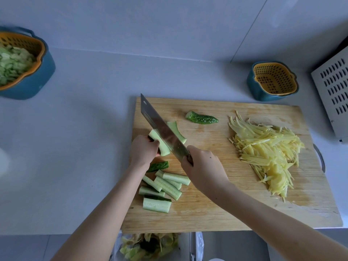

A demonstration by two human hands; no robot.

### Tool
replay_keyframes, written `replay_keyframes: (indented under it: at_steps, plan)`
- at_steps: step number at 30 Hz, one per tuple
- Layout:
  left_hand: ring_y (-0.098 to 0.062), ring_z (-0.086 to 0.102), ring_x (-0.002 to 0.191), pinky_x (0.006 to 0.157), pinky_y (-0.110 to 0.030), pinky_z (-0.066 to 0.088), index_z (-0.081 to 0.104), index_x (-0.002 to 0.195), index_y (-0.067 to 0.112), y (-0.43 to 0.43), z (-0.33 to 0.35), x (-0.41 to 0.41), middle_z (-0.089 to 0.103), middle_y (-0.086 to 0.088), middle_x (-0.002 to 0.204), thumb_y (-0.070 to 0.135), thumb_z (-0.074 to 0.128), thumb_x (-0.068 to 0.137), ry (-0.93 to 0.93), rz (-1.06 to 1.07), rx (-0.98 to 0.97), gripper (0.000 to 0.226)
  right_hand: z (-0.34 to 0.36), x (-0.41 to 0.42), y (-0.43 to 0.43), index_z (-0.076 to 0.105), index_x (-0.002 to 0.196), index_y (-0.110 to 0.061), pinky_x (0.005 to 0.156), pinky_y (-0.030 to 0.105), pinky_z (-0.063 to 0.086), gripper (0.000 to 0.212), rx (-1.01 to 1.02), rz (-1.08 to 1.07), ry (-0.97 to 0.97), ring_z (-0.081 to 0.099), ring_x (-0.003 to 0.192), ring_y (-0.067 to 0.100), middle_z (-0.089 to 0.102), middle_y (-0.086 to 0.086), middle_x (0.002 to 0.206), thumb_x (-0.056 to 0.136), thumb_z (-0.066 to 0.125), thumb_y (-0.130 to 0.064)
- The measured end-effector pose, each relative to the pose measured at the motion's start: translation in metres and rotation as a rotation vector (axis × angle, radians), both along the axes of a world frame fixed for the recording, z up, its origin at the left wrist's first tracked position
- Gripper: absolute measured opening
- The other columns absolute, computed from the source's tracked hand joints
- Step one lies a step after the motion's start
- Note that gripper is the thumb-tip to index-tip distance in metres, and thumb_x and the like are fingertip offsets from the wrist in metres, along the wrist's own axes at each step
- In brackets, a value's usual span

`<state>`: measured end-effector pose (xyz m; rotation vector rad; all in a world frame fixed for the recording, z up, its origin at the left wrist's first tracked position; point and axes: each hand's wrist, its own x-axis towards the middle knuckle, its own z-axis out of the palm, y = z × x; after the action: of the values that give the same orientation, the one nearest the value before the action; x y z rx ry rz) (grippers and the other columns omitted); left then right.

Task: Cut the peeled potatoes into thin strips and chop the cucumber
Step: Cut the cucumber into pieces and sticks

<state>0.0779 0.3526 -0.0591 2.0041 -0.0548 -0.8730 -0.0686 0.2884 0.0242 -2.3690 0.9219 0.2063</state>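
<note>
A wooden cutting board (216, 210) lies on the counter. My right hand (203, 166) grips the handle of a cleaver (162, 129), whose blade runs lengthwise through a cucumber section. My left hand (143, 151) holds the left half of that section (160, 146); the other half (177, 131) lies right of the blade. Several cut cucumber sticks (162, 189) are piled near the board's front left. A dark green cucumber end (202, 118) lies further back, another end (158, 166) beside my left wrist. A heap of thin yellow potato strips (267, 153) covers the board's right side.
A blue bowl with an orange strainer holding chopped greens (17, 63) stands at far left. A smaller blue bowl with an empty yellow strainer (273, 81) sits behind the board. A perforated grey appliance (333, 95) is at right. A bag of peelings (148, 245) hangs below the counter edge.
</note>
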Motion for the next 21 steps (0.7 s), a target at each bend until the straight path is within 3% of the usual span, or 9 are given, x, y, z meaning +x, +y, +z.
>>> replay_keyframes:
  at_steps: [7, 16, 21]
  plan:
    - [-0.027, 0.067, 0.066, 0.069, -0.05, 0.058, 0.059, 0.06, -0.001, 0.006, -0.001, 0.0, 0.063, -0.014, 0.065, -0.001, 0.064, 0.085, 0.042, 0.074, -0.035, 0.026, -0.008, 0.005, 0.005, 0.049, 0.08, -0.012, 0.044, 0.027, 0.032, 0.016, 0.029, 0.01, 0.063, 0.047, 0.053, 0.021, 0.058, 0.007, 0.067, 0.092, 0.043, -0.02]
    - [-0.031, 0.07, 0.069, 0.068, -0.053, 0.058, 0.059, 0.067, -0.001, 0.006, -0.008, 0.004, 0.068, -0.016, 0.071, -0.005, 0.06, 0.083, 0.081, 0.067, -0.034, 0.017, -0.019, 0.023, 0.012, 0.04, 0.079, -0.013, 0.043, 0.027, 0.029, 0.016, -0.024, 0.041, 0.136, 0.041, 0.053, 0.02, 0.043, 0.0, 0.062, 0.094, 0.04, -0.017]
    - [-0.034, 0.07, 0.07, 0.068, -0.052, 0.058, 0.063, 0.067, -0.002, 0.008, -0.011, 0.007, 0.069, -0.017, 0.071, -0.004, 0.06, 0.084, 0.082, 0.033, -0.034, 0.018, -0.024, 0.028, 0.014, 0.04, 0.075, -0.014, 0.043, 0.027, 0.028, 0.018, 0.004, 0.002, 0.059, 0.038, 0.05, 0.018, 0.042, 0.0, 0.059, 0.093, 0.042, -0.018]
